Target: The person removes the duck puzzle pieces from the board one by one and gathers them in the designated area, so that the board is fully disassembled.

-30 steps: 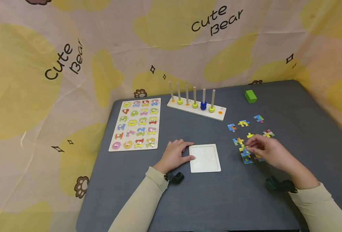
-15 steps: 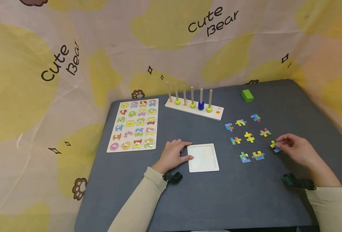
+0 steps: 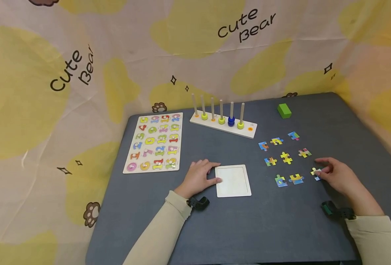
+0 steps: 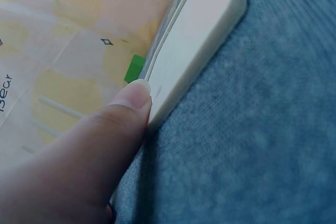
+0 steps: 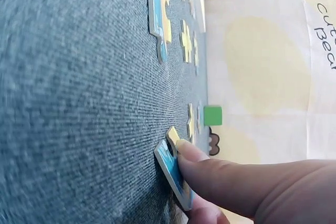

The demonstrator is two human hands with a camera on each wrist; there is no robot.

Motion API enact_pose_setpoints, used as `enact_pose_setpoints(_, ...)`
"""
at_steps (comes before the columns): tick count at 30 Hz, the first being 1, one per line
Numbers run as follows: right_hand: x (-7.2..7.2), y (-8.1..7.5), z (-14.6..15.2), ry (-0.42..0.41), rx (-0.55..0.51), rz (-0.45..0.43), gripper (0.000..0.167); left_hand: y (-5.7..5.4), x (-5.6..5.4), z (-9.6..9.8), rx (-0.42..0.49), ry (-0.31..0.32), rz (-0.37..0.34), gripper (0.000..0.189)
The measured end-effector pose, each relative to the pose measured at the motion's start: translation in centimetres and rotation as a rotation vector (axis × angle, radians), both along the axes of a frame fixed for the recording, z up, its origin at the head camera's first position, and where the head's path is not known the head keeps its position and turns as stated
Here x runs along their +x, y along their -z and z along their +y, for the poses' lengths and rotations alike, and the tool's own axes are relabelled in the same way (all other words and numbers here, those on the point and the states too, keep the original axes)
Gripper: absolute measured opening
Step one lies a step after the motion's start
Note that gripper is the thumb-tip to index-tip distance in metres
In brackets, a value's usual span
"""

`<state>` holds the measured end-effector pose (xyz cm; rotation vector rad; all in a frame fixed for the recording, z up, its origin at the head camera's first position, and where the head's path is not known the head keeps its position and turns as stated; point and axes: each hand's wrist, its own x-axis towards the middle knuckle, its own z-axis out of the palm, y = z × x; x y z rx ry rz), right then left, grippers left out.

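A white square puzzle tray (image 3: 233, 181) with a raised rim lies on the table. My left hand (image 3: 198, 178) rests at its left side, thumb (image 4: 135, 95) against the edge and index finger stretched out to the upper left corner. On the right, my right hand (image 3: 338, 176) pinches a yellow and blue jigsaw piece (image 3: 315, 173) low at the table. The right wrist view shows the thumb on top of that piece (image 5: 173, 169) and a fingertip at its lower corner. The index finger is spread off the piece.
Several loose jigsaw pieces, among them a yellow one (image 3: 286, 158), lie spread out right of the tray. Behind stand a peg board (image 3: 245, 129) with upright pegs and rings, and a green block (image 3: 284, 110). A number puzzle board (image 3: 175, 147) lies at the left.
My right hand lifted a piece from the cluster, carried it right, then lowered it to the table and spread the index finger. My left hand stayed by the tray.
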<state>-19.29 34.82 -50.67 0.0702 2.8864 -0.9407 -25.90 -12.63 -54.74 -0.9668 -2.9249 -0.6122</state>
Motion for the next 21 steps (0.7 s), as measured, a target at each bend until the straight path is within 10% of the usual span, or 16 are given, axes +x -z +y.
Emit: enact_pose_setpoints(21,0.1,1.0,-1.8,0.142,0.018,0.06,0.062,-0.5,0.1,-0.2,-0.011,-0.004,-0.006,0.063)
